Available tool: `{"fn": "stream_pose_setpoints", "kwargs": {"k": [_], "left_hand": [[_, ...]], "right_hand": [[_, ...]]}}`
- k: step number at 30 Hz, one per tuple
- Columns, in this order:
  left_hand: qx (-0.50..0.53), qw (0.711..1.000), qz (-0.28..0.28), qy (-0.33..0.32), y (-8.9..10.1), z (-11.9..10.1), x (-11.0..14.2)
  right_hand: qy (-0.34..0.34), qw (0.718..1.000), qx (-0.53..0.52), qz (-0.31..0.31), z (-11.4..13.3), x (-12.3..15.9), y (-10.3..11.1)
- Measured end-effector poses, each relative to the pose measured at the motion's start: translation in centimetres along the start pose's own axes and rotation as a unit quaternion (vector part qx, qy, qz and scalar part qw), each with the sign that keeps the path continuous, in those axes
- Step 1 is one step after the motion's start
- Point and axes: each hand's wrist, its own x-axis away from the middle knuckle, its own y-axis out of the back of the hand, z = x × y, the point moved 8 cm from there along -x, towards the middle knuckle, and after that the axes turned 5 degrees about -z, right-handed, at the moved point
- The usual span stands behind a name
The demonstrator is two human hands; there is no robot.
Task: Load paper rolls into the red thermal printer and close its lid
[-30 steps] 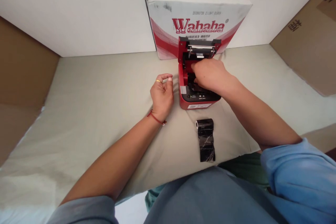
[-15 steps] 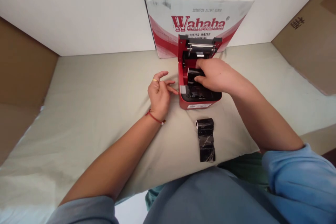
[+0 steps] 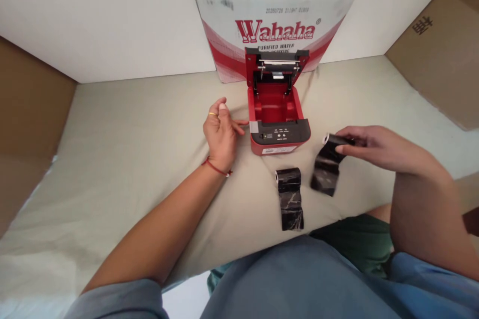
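Note:
A small red and black printer (image 3: 280,132) stands on the cloth with its lid (image 3: 277,66) raised, and its red inner bay is bare. My right hand (image 3: 368,145) pinches a black roll (image 3: 330,157) on a white core, right of the printer; a loose strip hangs down from it. A second black roll (image 3: 290,179) lies in front of the printer with its crinkled strip unrolled toward me. Beside the printer's left side rests my left hand (image 3: 223,134), holding nothing, fingers loosely apart, fingertips close to the red wall.
A Wahaha water carton (image 3: 277,20) stands behind the printer, its face close to the raised lid. Brown cardboard boxes flank the table at left (image 3: 30,124) and right (image 3: 434,45). Pale cloth (image 3: 130,149) covers the tabletop, whose front edge is near my body.
My right hand has lifted the black roll out of the printer's bay and carried it right and toward me. My left hand stays beside the printer.

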Motion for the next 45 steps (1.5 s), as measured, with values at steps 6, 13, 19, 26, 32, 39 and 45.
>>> {"fn": "stream_pose_setpoints", "kwargs": {"k": [6,13,19,26,32,39,45], "left_hand": [[-0.035,0.999,0.000,-0.014,0.4,0.5,-0.2],[-0.043,0.998,-0.011,-0.035,0.7,-0.5,0.0],[-0.021,0.999,-0.015,-0.029,0.6,-0.3,0.0],[0.000,0.999,-0.003,-0.032,0.2,-0.5,0.0],[-0.080,0.994,-0.049,-0.061,0.9,-1.0,-0.7],[-0.144,0.988,0.026,-0.054,-0.5,-1.8,-0.1],[-0.148,0.988,0.030,-0.042,-0.8,-2.5,0.1]], "right_hand": [[0.056,0.980,0.133,-0.136,-0.9,-0.4,-2.3],[0.227,0.968,0.089,-0.055,6.4,1.2,-10.2],[0.150,0.968,0.195,0.043,6.8,1.0,-12.3],[0.113,0.946,0.263,0.155,8.0,2.1,-13.3],[0.241,0.967,0.072,0.049,13.3,4.0,-4.3],[0.250,0.918,0.256,-0.170,15.0,-6.0,-0.5],[0.259,0.881,0.340,-0.202,14.2,-13.1,-4.3]]}}
